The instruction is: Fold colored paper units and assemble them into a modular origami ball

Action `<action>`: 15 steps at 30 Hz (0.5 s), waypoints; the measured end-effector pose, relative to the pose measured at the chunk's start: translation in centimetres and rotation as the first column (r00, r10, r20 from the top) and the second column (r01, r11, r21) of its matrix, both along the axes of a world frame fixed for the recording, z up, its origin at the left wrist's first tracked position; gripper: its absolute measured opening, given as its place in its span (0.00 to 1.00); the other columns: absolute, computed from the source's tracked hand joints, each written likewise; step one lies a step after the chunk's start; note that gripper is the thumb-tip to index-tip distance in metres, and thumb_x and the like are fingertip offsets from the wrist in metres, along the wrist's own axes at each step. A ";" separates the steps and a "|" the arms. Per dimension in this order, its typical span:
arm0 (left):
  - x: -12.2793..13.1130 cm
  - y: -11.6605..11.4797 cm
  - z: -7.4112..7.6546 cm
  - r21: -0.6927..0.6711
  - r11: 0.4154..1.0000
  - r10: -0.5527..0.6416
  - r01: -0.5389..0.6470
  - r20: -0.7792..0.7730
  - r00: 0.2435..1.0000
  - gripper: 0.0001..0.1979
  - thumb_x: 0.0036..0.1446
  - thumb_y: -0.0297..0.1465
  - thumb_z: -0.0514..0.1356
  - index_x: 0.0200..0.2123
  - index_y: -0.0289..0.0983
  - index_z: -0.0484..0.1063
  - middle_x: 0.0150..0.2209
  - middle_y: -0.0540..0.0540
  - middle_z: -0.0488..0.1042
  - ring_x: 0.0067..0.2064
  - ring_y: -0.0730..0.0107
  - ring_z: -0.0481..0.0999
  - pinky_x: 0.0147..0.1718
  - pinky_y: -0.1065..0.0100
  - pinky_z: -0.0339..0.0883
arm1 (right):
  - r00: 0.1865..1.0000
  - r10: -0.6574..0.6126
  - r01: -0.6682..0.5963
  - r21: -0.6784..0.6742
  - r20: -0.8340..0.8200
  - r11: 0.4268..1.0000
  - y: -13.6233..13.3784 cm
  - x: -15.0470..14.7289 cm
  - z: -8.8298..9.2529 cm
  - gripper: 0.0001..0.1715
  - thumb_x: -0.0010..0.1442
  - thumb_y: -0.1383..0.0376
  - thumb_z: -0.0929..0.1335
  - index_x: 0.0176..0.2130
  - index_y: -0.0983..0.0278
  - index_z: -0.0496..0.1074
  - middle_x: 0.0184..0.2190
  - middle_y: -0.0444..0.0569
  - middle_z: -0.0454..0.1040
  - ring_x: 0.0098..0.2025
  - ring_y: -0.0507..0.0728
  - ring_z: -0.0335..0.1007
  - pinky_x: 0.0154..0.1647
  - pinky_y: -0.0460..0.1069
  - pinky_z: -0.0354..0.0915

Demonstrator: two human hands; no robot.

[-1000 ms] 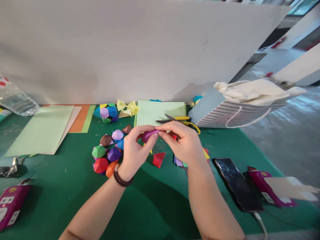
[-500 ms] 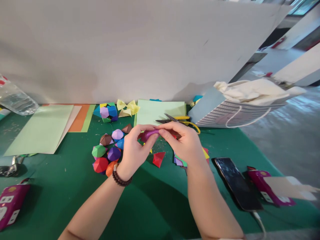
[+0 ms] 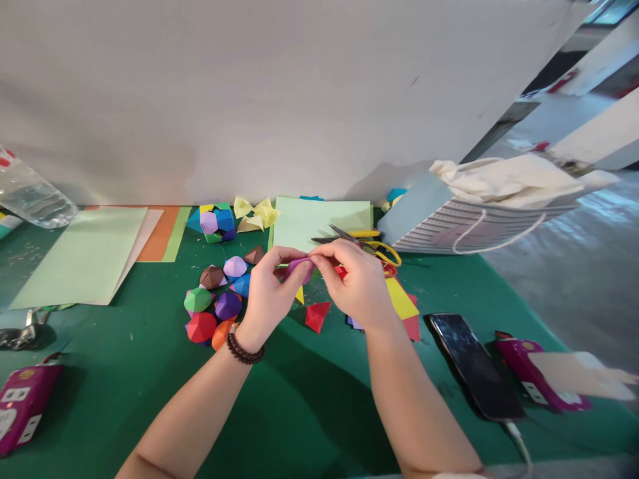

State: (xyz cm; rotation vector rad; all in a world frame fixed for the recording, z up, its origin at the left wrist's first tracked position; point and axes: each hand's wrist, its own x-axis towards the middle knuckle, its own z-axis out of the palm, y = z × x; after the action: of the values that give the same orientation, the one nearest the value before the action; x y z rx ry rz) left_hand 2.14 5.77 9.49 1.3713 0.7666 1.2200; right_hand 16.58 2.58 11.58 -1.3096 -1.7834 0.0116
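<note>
Left hand (image 3: 267, 293): over the counter (image 3: 309, 406), your thumb (image 3: 298, 274) and fingers (image 3: 286, 255) pinched together.
Right hand (image 3: 358, 283): over the counter, your thumb and fingers likewise pinched, just beside the left's.
Forearms (image 3: 200, 406): both bare, slanting inward over the counter.

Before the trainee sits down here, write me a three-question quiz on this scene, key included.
1. Which colour is the small piece held between the left hand and the right hand? A) green B) purple C) orange
2. True or false: the red folded piece lies nearer the person than the yellow-handled scissors.
3. Complete: the dark bead bracelet is on the ____ wrist.

Key: 1 B; 2 true; 3 left.
</note>
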 end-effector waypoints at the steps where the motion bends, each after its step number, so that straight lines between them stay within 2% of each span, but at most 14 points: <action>1: 0.0 0.0 0.0 -0.005 1.000 -0.001 0.001 0.000 1.000 0.06 0.57 0.32 0.64 0.35 0.36 0.72 0.31 0.48 0.76 0.30 0.74 0.76 0.30 0.71 0.72 | 1.000 -0.004 0.004 0.004 0.005 1.000 0.0 0.0 -0.1 0.06 0.65 0.68 0.65 0.35 0.60 0.71 0.31 0.47 0.77 0.35 0.57 0.73 0.38 0.51 0.68; 6: 0.0 -0.1 0.3 -0.038 0.999 -0.009 0.010 0.014 1.000 0.07 0.56 0.32 0.65 0.35 0.35 0.72 0.30 0.49 0.75 0.30 0.75 0.75 0.29 0.74 0.70 | 1.000 -0.001 0.000 -0.029 -0.019 1.000 -0.1 0.2 -0.1 0.07 0.65 0.67 0.66 0.35 0.61 0.72 0.30 0.46 0.76 0.34 0.56 0.73 0.37 0.50 0.69; 8: 0.0 -0.1 0.5 -0.093 0.995 -0.035 0.041 0.056 0.998 0.08 0.55 0.33 0.66 0.34 0.34 0.72 0.29 0.50 0.75 0.29 0.76 0.75 0.29 0.74 0.69 | 0.996 0.001 -0.011 -0.109 -0.093 0.994 0.0 0.3 0.2 0.05 0.65 0.63 0.67 0.37 0.61 0.73 0.32 0.47 0.77 0.35 0.56 0.74 0.36 0.50 0.70; 10: 0.0 -0.1 0.8 -0.167 0.984 -0.049 0.069 0.124 0.991 0.11 0.53 0.34 0.68 0.34 0.34 0.73 0.30 0.49 0.76 0.29 0.77 0.74 0.29 0.75 0.69 | 0.973 -0.053 0.018 -0.154 -0.224 0.988 -0.1 0.3 0.8 0.07 0.64 0.60 0.68 0.41 0.61 0.73 0.35 0.48 0.77 0.34 0.56 0.75 0.34 0.50 0.70; 12: 0.0 0.0 1.0 -0.258 0.962 -0.035 0.086 0.196 0.980 0.13 0.51 0.35 0.70 0.34 0.34 0.73 0.31 0.48 0.77 0.30 0.77 0.74 0.29 0.76 0.68 | 0.905 -0.088 0.054 -0.095 -0.416 0.994 -1.3 0.4 1.6 0.09 0.64 0.58 0.69 0.42 0.59 0.71 0.34 0.47 0.75 0.33 0.55 0.73 0.32 0.50 0.70; 13: 0.0 0.1 1.1 -0.311 0.946 -0.022 0.096 0.232 0.973 0.14 0.49 0.36 0.70 0.34 0.34 0.73 0.32 0.47 0.77 0.31 0.77 0.74 0.29 0.76 0.68 | 0.851 -0.049 0.038 -0.031 -0.522 0.999 -2.5 0.6 1.9 0.08 0.64 0.58 0.68 0.41 0.58 0.70 0.32 0.46 0.73 0.31 0.55 0.72 0.31 0.51 0.70; 14: -0.1 0.2 1.1 -0.364 0.925 -0.012 0.112 0.267 0.964 0.14 0.48 0.36 0.71 0.34 0.34 0.73 0.33 0.48 0.77 0.31 0.76 0.74 0.30 0.75 0.70 | 0.787 0.046 -0.019 0.050 -0.615 0.999 -4.2 0.9 2.1 0.08 0.64 0.56 0.67 0.39 0.57 0.68 0.30 0.45 0.70 0.28 0.54 0.70 0.28 0.51 0.69; 15: -0.1 0.3 1.1 -0.412 0.901 -0.007 0.137 0.301 0.954 0.15 0.46 0.36 0.72 0.33 0.34 0.73 0.32 0.48 0.76 0.32 0.76 0.74 0.30 0.74 0.71 | 0.758 0.136 -0.115 0.074 -0.637 0.991 -6.5 1.3 1.9 0.11 0.63 0.52 0.68 0.37 0.56 0.67 0.29 0.44 0.68 0.25 0.55 0.68 0.24 0.51 0.68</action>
State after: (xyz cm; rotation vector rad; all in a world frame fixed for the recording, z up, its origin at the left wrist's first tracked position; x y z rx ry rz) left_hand 2.03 6.03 10.63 0.8255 0.7128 1.0832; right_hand 17.92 -3.89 13.53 -0.9890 -1.2567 0.4588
